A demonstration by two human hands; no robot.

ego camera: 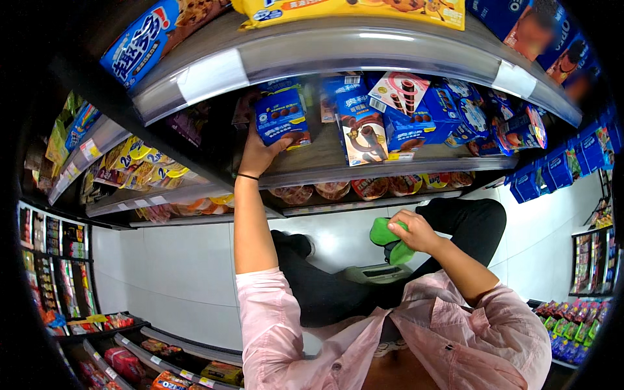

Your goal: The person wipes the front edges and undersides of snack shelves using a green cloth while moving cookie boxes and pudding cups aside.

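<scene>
My left hand (257,155) grips a small blue snack box (280,116) at the left of the middle shelf (319,142). Its thumb lies over the box's lower front, and the fingers pass out of sight along the left side. Low over the floor, my right hand (415,231) holds a bunched green cloth (382,232). To the right of the gripped box, an Oreo wafer-roll box (361,127) stands upright. A pink-and-white wafer-roll box (400,92) leans tilted on top of blue boxes (408,127).
Overhead, a shelf edge (336,51) with a clear price strip juts out; a yellow cookie pack (360,10) lies on it. Round snack tubs (520,130) crowd the right end. Lidded bowls (369,187) fill the bottom shelf. A grey plastic object (378,274) sits between my legs.
</scene>
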